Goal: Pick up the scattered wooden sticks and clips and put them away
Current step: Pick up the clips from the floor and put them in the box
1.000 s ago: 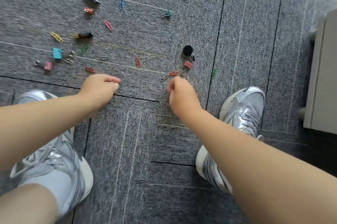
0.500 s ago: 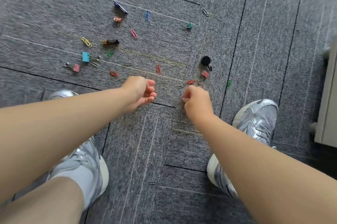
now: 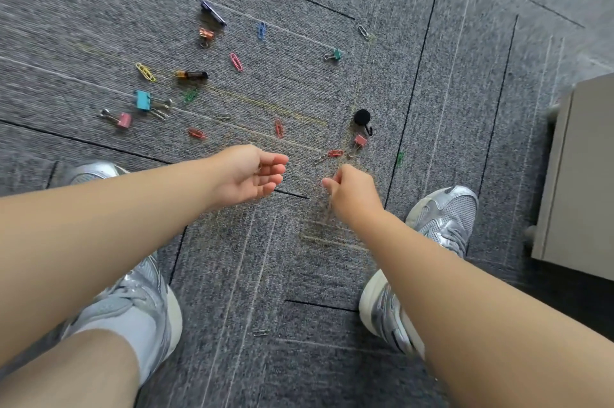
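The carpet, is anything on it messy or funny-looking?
Yes. Coloured paper clips and binder clips lie scattered all over the carpet, like a spill. One thing does not match: a black round hook, just above the pink binder clip, is no clip.

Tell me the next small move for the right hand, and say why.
Probably carry the right hand across to the left hand and drop in the small pinkish piece that its fingers seem to pinch. The left palm is turned up and cupped close beside it, as if ready to receive. The red paper clip on the carpet just beyond can come after.
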{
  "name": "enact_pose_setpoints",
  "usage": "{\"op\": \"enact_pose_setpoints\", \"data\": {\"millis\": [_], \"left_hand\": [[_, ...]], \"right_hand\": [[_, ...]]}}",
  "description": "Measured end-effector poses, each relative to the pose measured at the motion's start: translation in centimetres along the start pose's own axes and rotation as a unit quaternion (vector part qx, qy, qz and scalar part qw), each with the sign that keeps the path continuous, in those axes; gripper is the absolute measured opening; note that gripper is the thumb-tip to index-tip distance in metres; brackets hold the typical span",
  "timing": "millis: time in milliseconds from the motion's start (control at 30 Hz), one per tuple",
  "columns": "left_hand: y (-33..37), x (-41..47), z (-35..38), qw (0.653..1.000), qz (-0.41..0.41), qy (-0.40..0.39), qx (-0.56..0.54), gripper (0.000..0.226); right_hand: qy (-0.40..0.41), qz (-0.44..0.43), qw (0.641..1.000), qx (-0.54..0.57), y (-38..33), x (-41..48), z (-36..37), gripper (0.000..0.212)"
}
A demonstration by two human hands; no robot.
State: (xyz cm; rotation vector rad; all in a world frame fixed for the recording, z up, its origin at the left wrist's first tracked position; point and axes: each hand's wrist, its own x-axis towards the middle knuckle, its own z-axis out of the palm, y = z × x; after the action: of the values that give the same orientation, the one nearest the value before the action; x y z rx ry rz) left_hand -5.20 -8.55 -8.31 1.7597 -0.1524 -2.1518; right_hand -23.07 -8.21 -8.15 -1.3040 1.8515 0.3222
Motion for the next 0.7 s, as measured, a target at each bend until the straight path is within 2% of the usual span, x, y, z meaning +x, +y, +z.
{"op": "enact_pose_setpoints", "data": {"millis": [100, 167, 267, 333, 433, 500, 600, 700], "left_hand": [[0.0, 0.1, 1.0, 1.000, -0.012, -0.019, 0.001, 0.019], [0.1, -0.1, 1.8, 0.997, -0.029, -0.053, -0.040, 0.026], [0.4, -0.7, 2.8, 0.986, -0.041, -0.098, -0.127, 0.031], [0.6, -0.8, 2.9, 0.987, -0.035, -0.086, -0.134, 0.025], [1.2, -0.6, 1.5, 0.994, -0.049, -0.055, -0.083, 0.025], [1.6, -0.9, -0.1, 0.992, -0.077, -0.052, -0.090, 0.027], [1.6, -1.3, -3.3, 0.991, -0.082, -0.025, -0.106, 0.031], [0.5, -1.2, -5.6, 0.988, -0.064, 0.027, -0.141, 0.031]], "right_hand": [[0.020, -0.057, 0.994, 0.086, -1.2, -1.9, -0.2, 0.023], [0.029, -0.101, 0.983, 0.149, -2.5, -3.2, -0.5, 0.020], [0.027, -0.187, 0.975, 0.115, -3.6, -4.1, -0.6, 0.009], [0.073, -0.221, 0.966, 0.110, -3.5, -3.8, -0.5, 0.014], [0.195, -0.184, 0.955, 0.129, -3.3, -1.5, -1.6, 0.018], [0.229, -0.126, 0.960, 0.103, -2.7, 1.5, -3.0, 0.025], [0.172, -0.075, 0.982, 0.005, -1.4, 5.5, -4.1, 0.052], [0.111, -0.094, 0.989, -0.033, -0.8, 6.2, -2.5, 0.062]]}}
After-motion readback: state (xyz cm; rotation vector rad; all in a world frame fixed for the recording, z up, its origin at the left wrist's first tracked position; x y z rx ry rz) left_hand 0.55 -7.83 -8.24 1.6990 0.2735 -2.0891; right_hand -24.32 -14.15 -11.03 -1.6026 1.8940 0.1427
